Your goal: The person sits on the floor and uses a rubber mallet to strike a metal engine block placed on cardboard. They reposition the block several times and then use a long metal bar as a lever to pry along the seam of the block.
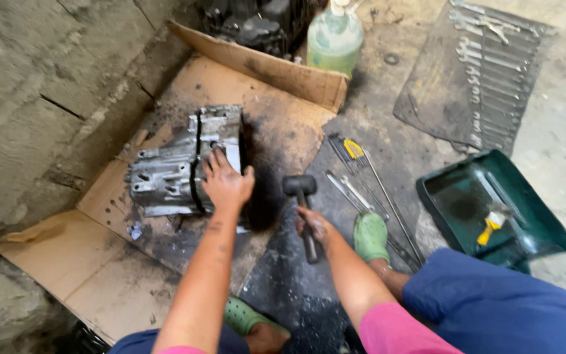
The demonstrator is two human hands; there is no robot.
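Note:
A grey metal gearbox housing [168, 172] lies on oil-stained cardboard [86, 262] by the wall. My left hand [225, 183] rests flat on the housing's right end, fingers spread. My right hand [312, 224] grips the handle of a black rubber mallet [301, 190]; its head sits just right of the housing, above the dark floor mat [289, 288].
A stone wall [27, 98] runs along the left. Loose wrenches and rods [368, 190] lie right of the mallet. A green tray [492, 203] with a yellow-handled tool sits at right, a roll of spanners [486, 72] behind it, a green liquid bottle [334, 39] at top. My green sandals are below.

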